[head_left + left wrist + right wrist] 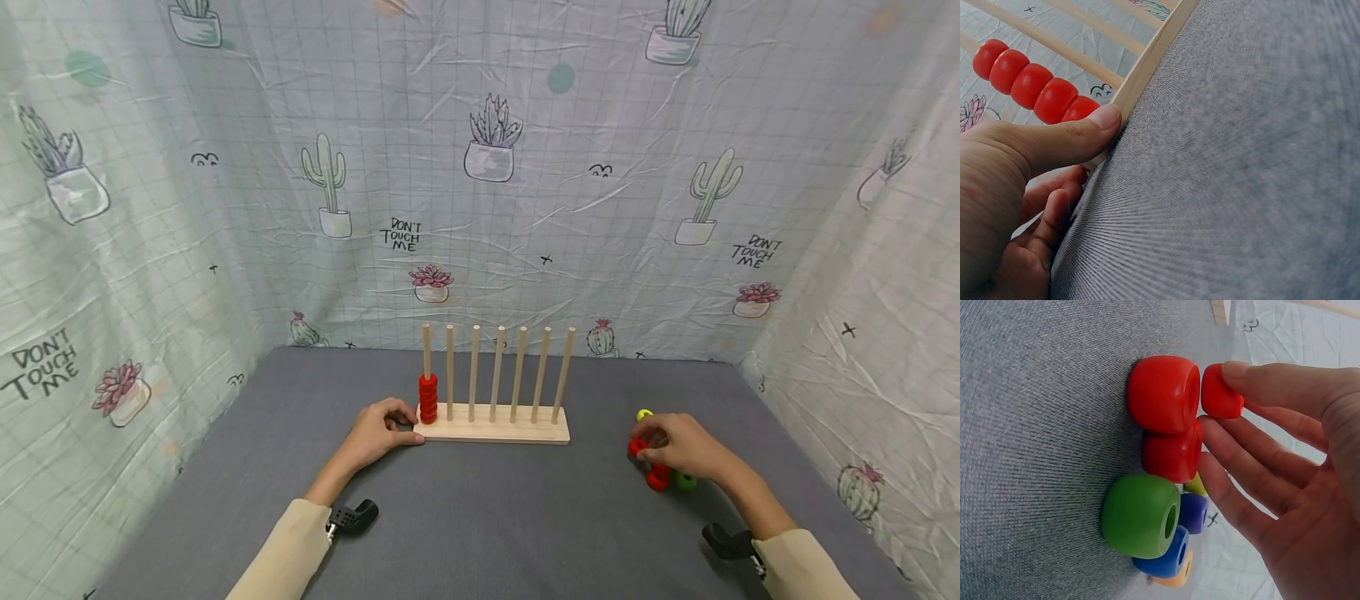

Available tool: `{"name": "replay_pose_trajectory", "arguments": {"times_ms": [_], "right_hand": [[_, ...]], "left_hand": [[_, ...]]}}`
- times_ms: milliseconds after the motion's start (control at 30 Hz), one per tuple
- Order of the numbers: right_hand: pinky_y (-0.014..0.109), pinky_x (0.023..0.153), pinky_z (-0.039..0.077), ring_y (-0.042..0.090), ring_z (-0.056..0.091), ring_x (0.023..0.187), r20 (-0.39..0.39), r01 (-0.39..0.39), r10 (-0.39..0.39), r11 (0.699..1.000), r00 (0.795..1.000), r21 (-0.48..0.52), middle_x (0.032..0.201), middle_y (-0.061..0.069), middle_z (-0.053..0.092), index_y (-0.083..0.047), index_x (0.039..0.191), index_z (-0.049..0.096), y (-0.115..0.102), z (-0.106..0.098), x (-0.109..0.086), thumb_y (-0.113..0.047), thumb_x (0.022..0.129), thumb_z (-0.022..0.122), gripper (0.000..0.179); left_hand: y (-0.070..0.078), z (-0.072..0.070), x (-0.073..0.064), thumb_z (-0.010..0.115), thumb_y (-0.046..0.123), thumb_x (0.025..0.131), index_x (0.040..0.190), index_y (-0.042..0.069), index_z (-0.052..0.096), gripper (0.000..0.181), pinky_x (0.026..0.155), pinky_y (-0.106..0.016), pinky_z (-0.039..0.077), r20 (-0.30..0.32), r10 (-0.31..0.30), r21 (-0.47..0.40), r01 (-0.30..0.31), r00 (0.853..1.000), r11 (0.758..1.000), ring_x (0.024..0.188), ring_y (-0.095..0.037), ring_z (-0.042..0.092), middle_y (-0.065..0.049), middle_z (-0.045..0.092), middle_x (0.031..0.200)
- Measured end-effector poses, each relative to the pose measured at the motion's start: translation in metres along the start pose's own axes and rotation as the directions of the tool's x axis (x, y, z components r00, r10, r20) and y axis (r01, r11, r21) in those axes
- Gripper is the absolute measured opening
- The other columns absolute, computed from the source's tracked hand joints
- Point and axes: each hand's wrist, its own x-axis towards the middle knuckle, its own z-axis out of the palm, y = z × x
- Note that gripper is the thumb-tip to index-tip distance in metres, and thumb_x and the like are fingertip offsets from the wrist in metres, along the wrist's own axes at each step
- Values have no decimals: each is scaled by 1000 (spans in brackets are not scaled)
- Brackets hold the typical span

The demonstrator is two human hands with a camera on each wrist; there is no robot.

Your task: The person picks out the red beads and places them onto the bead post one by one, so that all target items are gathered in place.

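Note:
A wooden peg stand (491,431) with several upright pegs stands at mid-table. Several red beads (427,400) are stacked on its leftmost peg. My left hand (375,435) grips the left end of the base, its thumb (1088,134) along the front edge. Off to the right, my right hand (688,450) pinches a red bead (1218,394) between thumb and fingers. Close beside that bead in the right wrist view are a red bead (1163,395) and another red bead (1171,453) on the cloth. A green bead (1140,515) lies nearby.
Past the green bead lie a blue bead (1171,555), a purple bead (1194,514), an orange bead (1179,574) and a yellow bead (643,414). Grey cloth (510,517) covers the table. A patterned curtain (525,208) hangs behind and along both sides.

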Motion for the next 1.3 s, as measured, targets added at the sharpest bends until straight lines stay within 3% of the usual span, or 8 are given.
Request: {"name": "replay_pose_trajectory", "arguments": {"times_ms": [333,1300], "right_hand": [[24,69,55,1,69,80,-13,14,-14,1000,1000,-5,94,-4,77,-3,115,72,-4,-1,3,-19,89,80,31],[26,70,56,11,72,86,-66,75,-79,995,995,-62,104,3,76,-9,111,74,-27,-9,11,-17,89,81,24]], "left_hand": [[-1,0,1,95,25,74,94,16,75,30,70,-22,47,4,0,4,0,1000,1000,80,-12,58,-2,70,97],[-1,0,0,95,27,73,94,16,75,31,70,-22,48,4,4,-6,-4,1000,1000,80,-12,59,-3,70,96]]}}
